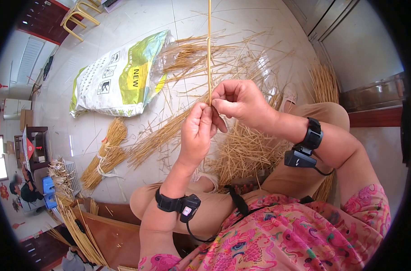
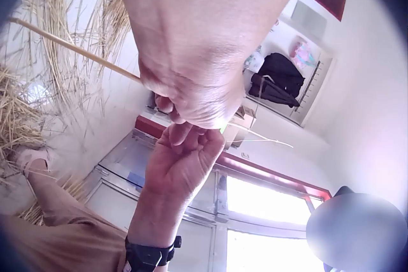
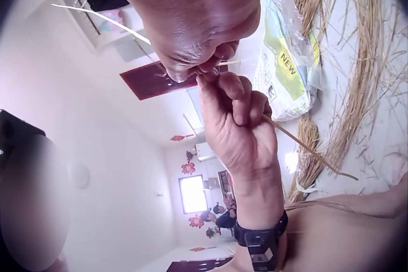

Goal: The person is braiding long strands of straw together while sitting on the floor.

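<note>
In the head view a thin golden straw stalk (image 1: 209,58) runs straight up from where both hands meet. My left hand (image 1: 196,133) pinches it near its lower end between thumb and fingers. Close against it, my right hand (image 1: 244,105) pinches at the same spot, thumb and forefinger together. In the left wrist view a length of straw (image 2: 76,49) sticks out past the left hand (image 2: 191,74). From the right wrist view, a pale strip (image 3: 102,18) extends beyond the right hand (image 3: 204,36), and a thin brown stalk (image 3: 306,148) emerges below the left palm. The fingertips hide the pinched part.
Loose straw (image 1: 246,149) lies heaped between the legs and scattered over the tiled floor (image 1: 142,13). A white and green sack (image 1: 110,79) lies ahead, with a tied straw bundle (image 1: 106,153) nearer. Another bundle (image 1: 324,83) stands by the cabinet at right. Long sticks (image 1: 81,235) lean lower left.
</note>
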The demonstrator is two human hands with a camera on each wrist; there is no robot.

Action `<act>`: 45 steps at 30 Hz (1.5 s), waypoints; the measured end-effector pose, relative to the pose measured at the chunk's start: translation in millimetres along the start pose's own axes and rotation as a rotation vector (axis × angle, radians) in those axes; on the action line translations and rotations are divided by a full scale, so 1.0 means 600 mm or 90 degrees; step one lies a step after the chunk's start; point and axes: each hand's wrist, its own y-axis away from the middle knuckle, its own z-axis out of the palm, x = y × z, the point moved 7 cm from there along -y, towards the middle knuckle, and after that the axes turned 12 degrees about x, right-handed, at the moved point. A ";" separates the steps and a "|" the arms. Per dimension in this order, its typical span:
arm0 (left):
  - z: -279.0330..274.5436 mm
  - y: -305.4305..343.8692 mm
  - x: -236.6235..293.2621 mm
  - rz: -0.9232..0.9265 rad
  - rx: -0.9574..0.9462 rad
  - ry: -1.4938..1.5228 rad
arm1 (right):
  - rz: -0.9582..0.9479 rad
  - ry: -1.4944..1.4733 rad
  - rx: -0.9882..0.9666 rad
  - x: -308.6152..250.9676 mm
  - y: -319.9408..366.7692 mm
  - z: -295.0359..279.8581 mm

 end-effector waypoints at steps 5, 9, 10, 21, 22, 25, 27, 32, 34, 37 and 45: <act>0.000 0.000 0.001 -0.013 0.002 -0.007 | -0.005 0.034 0.012 0.003 -0.003 -0.005; 0.003 0.002 -0.007 -0.024 -0.018 0.020 | 0.003 0.033 0.009 0.003 -0.002 -0.007; 0.005 0.003 -0.009 -0.023 -0.027 0.033 | -0.001 0.037 0.014 0.003 -0.002 -0.008; 0.011 0.005 -0.016 -0.202 -0.086 0.247 | 0.014 -0.023 0.008 0.008 -0.001 -0.004; 0.009 0.003 -0.017 -0.198 -0.071 0.238 | -0.001 -0.012 0.013 0.004 0.000 -0.005; 0.009 0.002 -0.020 -0.189 -0.077 0.236 | -0.013 0.014 0.016 0.002 -0.001 -0.006; 0.009 0.003 -0.020 -0.200 -0.062 0.234 | -0.004 0.023 0.011 0.003 -0.002 -0.006; 0.007 0.005 -0.021 -0.223 -0.103 0.290 | 0.033 0.006 -0.007 -0.001 0.000 -0.004; 0.009 0.007 -0.021 -0.231 -0.132 0.342 | 0.045 -0.009 -0.014 0.000 -0.001 -0.003; 0.009 0.008 -0.025 -0.224 -0.131 0.328 | 0.059 -0.042 -0.027 0.002 0.000 0.000; 0.017 0.016 -0.021 -0.263 -0.182 0.334 | 0.131 -0.137 -0.067 0.018 0.002 0.004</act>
